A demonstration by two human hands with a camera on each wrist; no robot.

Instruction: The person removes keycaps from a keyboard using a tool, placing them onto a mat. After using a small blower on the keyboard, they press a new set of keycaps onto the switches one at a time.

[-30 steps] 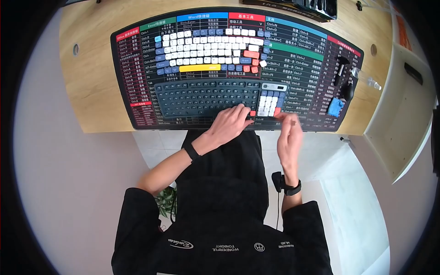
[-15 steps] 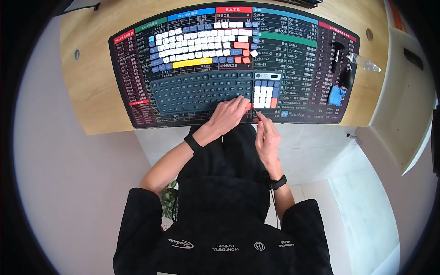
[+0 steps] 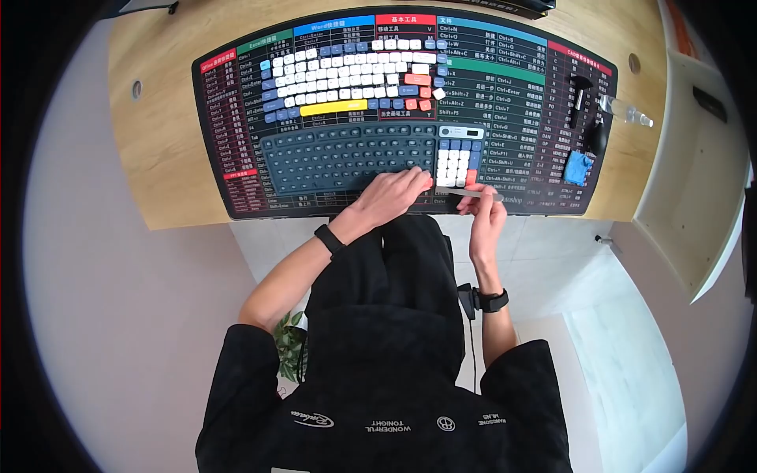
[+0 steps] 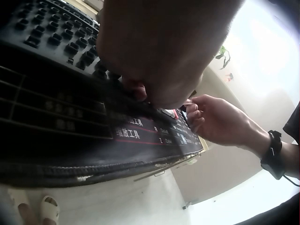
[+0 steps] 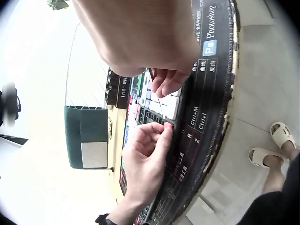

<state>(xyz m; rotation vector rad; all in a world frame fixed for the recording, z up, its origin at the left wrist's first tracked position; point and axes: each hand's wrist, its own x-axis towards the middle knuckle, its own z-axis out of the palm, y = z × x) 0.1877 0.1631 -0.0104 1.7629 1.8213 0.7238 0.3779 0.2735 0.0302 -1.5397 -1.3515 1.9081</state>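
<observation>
A dark keyboard (image 3: pixel 347 162) lies on the printed desk mat (image 3: pixel 528 102), its main block showing bare switches and its number pad (image 3: pixel 453 163) bearing white, blue and red keycaps. At its lower right, my left hand (image 3: pixel 392 197) has thumb and index finger around a small red keycap (image 5: pixel 168 125). My right hand (image 3: pixel 486 217), just right of it, pinches a thin metal tool (image 3: pixel 461 191) that points left toward the left fingertips. The right wrist view shows the tool's slim shaft reaching close to the red keycap.
Loose keycaps (image 3: pixel 339 79) in white, blue, red and yellow lie in rows behind the keyboard. On the right side of the mat are a black-handled tool (image 3: pixel 581 91), a black bulb (image 3: pixel 598 138), a blue cloth (image 3: pixel 579 168) and a clear bottle (image 3: pixel 627 110).
The right hand came in left, close beside the left hand, then drew back slightly right, with the thin tool now plainly visible. My left hand stays at the keyboard's lower right.
</observation>
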